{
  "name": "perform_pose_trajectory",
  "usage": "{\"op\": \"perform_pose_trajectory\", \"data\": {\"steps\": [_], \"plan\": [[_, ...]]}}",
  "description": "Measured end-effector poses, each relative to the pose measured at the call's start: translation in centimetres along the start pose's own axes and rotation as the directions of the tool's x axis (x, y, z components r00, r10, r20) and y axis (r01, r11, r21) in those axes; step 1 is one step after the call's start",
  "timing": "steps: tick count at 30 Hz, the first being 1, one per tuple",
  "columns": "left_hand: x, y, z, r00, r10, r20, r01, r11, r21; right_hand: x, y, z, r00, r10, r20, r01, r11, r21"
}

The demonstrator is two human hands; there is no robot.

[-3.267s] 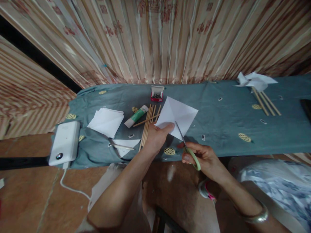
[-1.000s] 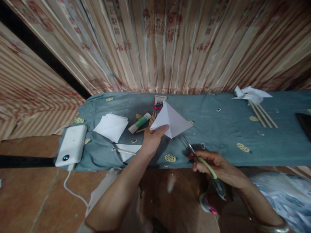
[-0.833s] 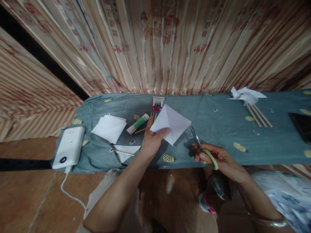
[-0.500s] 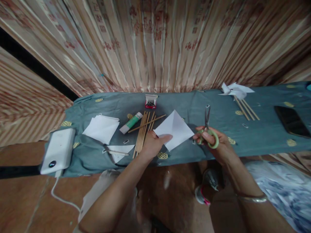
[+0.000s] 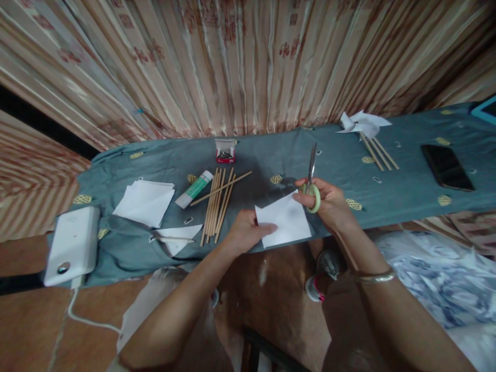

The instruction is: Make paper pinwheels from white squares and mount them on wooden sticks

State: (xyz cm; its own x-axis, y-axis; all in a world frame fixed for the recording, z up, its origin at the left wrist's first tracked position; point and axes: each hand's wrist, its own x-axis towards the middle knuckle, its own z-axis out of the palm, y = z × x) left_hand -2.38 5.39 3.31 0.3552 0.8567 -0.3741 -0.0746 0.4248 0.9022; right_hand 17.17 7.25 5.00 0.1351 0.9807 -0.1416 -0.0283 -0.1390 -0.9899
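Observation:
My left hand (image 5: pixel 250 231) pinches the left edge of a white square of paper (image 5: pixel 287 222), thumb lying on top. The paper is held above the table's front edge. In my right hand (image 5: pixel 325 199) is a pair of scissors (image 5: pixel 311 178) with pale green handles, blades pointing up and away from me. The fingers of that hand are by the paper's upper right corner; whether they touch it I cannot tell. Left of my hands lie several thin wooden sticks (image 5: pixel 215 206), one across the others, and a green and white glue stick (image 5: pixel 194 189).
A small red box of metal pins (image 5: pixel 225 152) stands at the back. Leftward are a stack of white paper (image 5: pixel 145 202), a paper piece with a pencil (image 5: pixel 178 239) and a white power bank (image 5: pixel 73 245). Paper pinwheels (image 5: pixel 364 124) and a phone (image 5: pixel 447 167) lie on the right.
My left hand has turned the paper from a diamond to a squarer angle and brought it slightly lower. The right hand has moved with the scissors up to the paper's corner. The view has shifted right.

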Motion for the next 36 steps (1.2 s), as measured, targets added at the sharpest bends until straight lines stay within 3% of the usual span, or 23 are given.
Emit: {"op": "perform_pose_trajectory", "data": {"steps": [8,13,20,23,26,32,36], "plan": [[0.4,0.3,-0.6,0.998,0.067,0.007,-0.067,0.987,0.145,1.1,0.0,-1.2,0.979,-0.054,-0.196,0.068,0.995,0.070],[0.2,0.9,-0.9,0.998,0.065,-0.021,-0.064,0.998,0.003,1.4,-0.3,-2.0,0.954,-0.054,-0.296,0.100,0.985,0.143],[0.1,0.7,0.1,0.989,0.112,-0.101,-0.130,0.972,-0.195,1.8,-0.3,-1.6,0.899,0.072,-0.433,0.089,0.936,0.340],[0.2,0.2,1.4,0.989,0.142,-0.046,-0.149,0.951,-0.271,1.7,0.0,-0.6,0.906,0.089,-0.413,0.086,0.918,0.387],[0.4,-0.4,2.2,0.989,0.146,-0.006,-0.143,0.960,-0.239,1.2,0.2,0.5,0.930,0.087,-0.356,0.069,0.912,0.403],[0.7,-0.1,2.4,0.975,0.094,-0.202,-0.168,0.904,-0.392,0.2,0.2,1.7,0.958,0.130,-0.256,-0.017,0.916,0.402],[0.8,1.6,1.6,0.976,0.045,-0.215,-0.153,0.841,-0.520,-0.8,0.3,1.4,0.993,0.063,-0.099,-0.033,0.960,0.277]]}}
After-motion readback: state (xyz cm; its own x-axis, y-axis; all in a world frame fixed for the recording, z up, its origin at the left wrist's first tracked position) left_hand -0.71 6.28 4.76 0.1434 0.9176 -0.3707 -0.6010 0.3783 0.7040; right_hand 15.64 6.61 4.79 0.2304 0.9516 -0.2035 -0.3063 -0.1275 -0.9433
